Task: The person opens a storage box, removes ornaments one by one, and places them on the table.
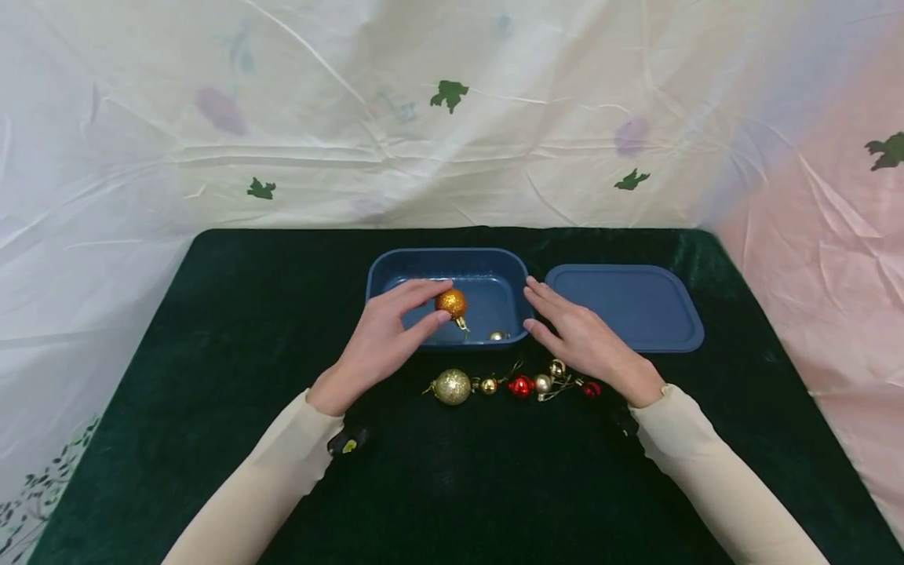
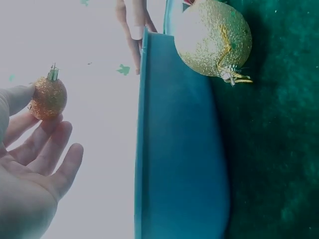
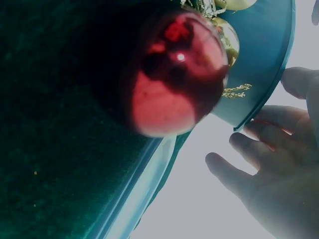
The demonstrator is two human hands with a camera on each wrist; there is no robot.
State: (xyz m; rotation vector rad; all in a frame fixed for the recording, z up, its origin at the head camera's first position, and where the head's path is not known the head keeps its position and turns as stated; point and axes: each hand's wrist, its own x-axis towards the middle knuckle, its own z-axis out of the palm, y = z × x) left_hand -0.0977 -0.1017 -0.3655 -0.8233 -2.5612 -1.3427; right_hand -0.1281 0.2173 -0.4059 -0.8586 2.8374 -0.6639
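Over the blue box (image 1: 452,253), my left hand (image 1: 374,333) pinches an orange-gold glitter bauble (image 1: 451,303) between thumb and fingers; its metal cap points down toward the box floor. The left wrist view also shows this bauble (image 2: 48,98) at the fingertips. My right hand (image 1: 582,333) rests against the box's right end with fingers fairly straight, and the right wrist view shows the fingers at the rim. Inside the box, near its front wall, lies a small pale-gold bauble (image 1: 497,336).
A row of baubles lies in front of the box: a large pale-gold glitter one (image 1: 452,387), a small gold one (image 1: 489,385), a shiny red one (image 1: 520,385) and several more to the right. The flat blue lid (image 1: 628,306) lies right of the box on dark green cloth (image 1: 452,486).
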